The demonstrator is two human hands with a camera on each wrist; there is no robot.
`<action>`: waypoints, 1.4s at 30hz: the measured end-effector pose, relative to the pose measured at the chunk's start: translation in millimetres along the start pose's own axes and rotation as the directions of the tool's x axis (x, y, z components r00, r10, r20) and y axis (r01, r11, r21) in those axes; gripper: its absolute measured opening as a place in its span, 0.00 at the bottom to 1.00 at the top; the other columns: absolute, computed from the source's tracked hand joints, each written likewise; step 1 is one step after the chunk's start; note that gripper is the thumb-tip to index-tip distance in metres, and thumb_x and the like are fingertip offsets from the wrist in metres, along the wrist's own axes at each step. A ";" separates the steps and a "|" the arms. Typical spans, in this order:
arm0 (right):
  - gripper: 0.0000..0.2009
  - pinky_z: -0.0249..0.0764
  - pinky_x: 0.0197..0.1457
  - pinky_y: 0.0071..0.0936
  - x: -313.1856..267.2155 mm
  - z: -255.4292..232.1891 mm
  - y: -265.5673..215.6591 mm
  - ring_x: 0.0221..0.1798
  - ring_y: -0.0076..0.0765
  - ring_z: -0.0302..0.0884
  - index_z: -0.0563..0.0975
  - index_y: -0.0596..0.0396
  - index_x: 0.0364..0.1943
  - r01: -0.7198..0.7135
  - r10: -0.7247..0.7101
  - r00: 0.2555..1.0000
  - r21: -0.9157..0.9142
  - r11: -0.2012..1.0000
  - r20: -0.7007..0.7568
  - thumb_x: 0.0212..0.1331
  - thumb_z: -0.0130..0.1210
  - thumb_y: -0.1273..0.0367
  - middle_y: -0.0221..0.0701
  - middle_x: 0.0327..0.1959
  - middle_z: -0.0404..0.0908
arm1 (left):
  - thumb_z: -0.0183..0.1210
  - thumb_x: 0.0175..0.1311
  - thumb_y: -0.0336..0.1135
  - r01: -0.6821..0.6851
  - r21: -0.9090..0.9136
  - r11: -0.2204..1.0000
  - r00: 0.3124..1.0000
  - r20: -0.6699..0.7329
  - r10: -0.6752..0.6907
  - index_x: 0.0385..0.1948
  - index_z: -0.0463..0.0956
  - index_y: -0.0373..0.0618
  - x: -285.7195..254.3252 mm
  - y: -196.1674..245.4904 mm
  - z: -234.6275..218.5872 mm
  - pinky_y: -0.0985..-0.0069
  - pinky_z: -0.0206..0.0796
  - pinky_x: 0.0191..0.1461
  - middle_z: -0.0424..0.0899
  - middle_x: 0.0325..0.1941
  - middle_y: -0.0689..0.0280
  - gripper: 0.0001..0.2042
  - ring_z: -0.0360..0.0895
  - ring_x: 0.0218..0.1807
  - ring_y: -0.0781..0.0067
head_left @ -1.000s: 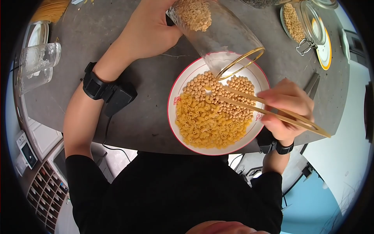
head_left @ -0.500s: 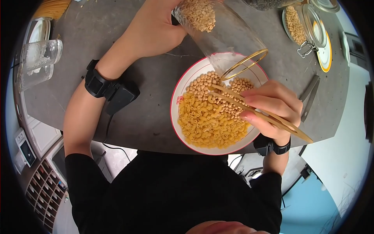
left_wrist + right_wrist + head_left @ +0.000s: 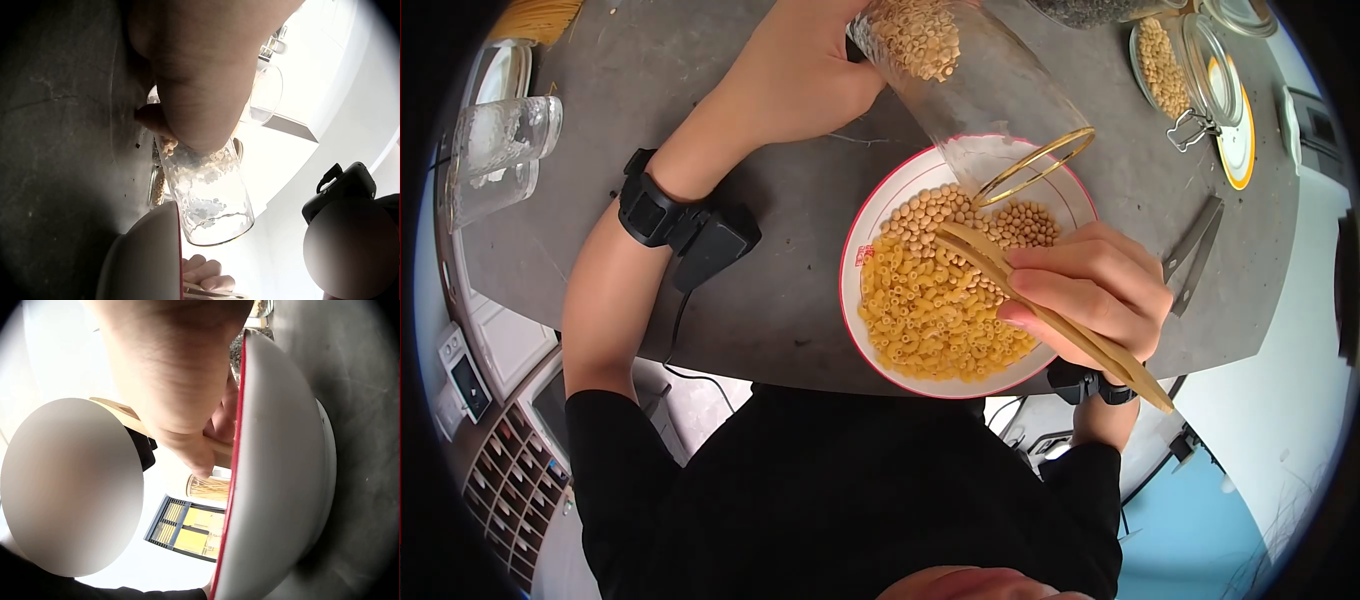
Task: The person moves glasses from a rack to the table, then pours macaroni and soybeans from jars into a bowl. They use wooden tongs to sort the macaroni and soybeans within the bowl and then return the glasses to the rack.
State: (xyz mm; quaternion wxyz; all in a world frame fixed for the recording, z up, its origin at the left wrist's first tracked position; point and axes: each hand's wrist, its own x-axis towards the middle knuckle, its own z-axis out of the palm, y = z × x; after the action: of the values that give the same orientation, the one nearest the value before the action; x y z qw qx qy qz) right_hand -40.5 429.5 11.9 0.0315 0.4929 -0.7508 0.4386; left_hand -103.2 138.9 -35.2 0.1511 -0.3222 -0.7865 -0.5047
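My left hand grips a glass jar near its base. The jar lies tilted, its gold-rimmed mouth over the far side of a white bowl with a red rim; beige flakes rest toward its base. The bowl holds soybeans on the far side and elbow macaroni on the near side. With thumb and fingers, my right hand holds wooden tongs. Their tips are over the border between soybeans and macaroni, and the two arms overlap in the head view.
A clip-top jar of soybeans lies on its side at the far right, by a yellow-rimmed plate. A grey two-bladed metal tool lies right of the bowl. At left are a clear glass and dry noodle sticks.
My right hand has moved left over the bowl. The tongs' arms, seen spread earlier, now overlap, and their rear end has swung toward the body. The left hand keeps its hold on the jar.
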 end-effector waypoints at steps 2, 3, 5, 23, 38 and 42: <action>0.16 0.72 0.25 0.26 0.6 0.0 -1.1 0.26 0.34 0.82 0.86 0.55 0.39 -0.003 0.003 1.000 -0.009 1.000 0.003 0.50 0.76 0.62 0.36 0.32 0.88 | 0.72 0.58 0.31 0.002 0.019 1.000 1.000 0.010 -0.002 0.56 0.78 0.44 0.7 0.3 -0.8 0.68 0.65 0.65 0.76 0.58 0.59 0.23 0.75 0.60 0.60; 0.16 0.72 0.25 0.26 1.3 0.3 -1.6 0.26 0.34 0.82 0.86 0.55 0.39 -0.006 0.006 1.000 -0.014 1.000 0.009 0.49 0.76 0.62 0.35 0.32 0.88 | 0.72 0.58 0.31 0.002 0.018 1.000 1.000 0.010 -0.002 0.56 0.78 0.44 1.6 3.0 -1.0 0.68 0.65 0.65 0.76 0.58 0.59 0.23 0.75 0.60 0.60; 0.16 0.72 0.25 0.26 1.9 0.4 -1.7 0.26 0.34 0.82 0.86 0.55 0.38 -0.007 0.007 1.000 -0.016 1.000 0.013 0.49 0.76 0.62 0.35 0.32 0.88 | 0.72 0.57 0.30 0.007 0.019 1.000 1.000 0.004 -0.007 0.56 0.78 0.44 2.7 10.3 -2.0 0.68 0.65 0.65 0.76 0.58 0.59 0.23 0.75 0.60 0.59; 0.14 0.76 0.26 0.27 0.6 -14.5 0.5 0.26 0.37 0.85 0.86 0.58 0.34 -0.164 0.152 0.986 0.389 0.906 0.063 0.44 0.77 0.68 0.39 0.30 0.88 | 0.71 0.56 0.27 0.006 -0.007 1.000 1.000 -0.002 -0.006 0.56 0.78 0.43 1.8 2.8 0.2 0.68 0.65 0.64 0.76 0.58 0.59 0.23 0.75 0.60 0.59; 0.18 0.74 0.31 0.29 -1.3 -4.3 2.4 0.30 0.38 0.82 0.85 0.57 0.39 -0.100 0.099 0.994 0.040 0.994 0.036 0.50 0.76 0.60 0.42 0.35 0.87 | 0.73 0.57 0.31 -0.016 -0.013 1.000 1.000 -0.004 0.016 0.56 0.78 0.45 1.4 -1.2 0.8 0.68 0.66 0.64 0.76 0.58 0.60 0.24 0.75 0.60 0.60; 0.18 0.74 0.30 0.29 -1.4 -4.1 -0.6 0.31 0.38 0.83 0.85 0.58 0.40 -0.088 0.090 0.996 0.059 0.994 -0.015 0.50 0.75 0.61 0.42 0.36 0.87 | 0.73 0.57 0.32 -0.008 0.000 1.000 1.000 -0.006 0.008 0.56 0.78 0.45 1.6 3.2 -0.6 0.68 0.66 0.64 0.76 0.58 0.60 0.24 0.75 0.60 0.60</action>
State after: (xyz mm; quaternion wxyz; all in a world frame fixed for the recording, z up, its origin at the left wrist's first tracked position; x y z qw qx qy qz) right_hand -40.9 433.2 14.1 0.0040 0.4559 -0.7585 0.4657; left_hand -102.4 139.9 -31.8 0.1555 -0.3238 -0.7849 -0.5049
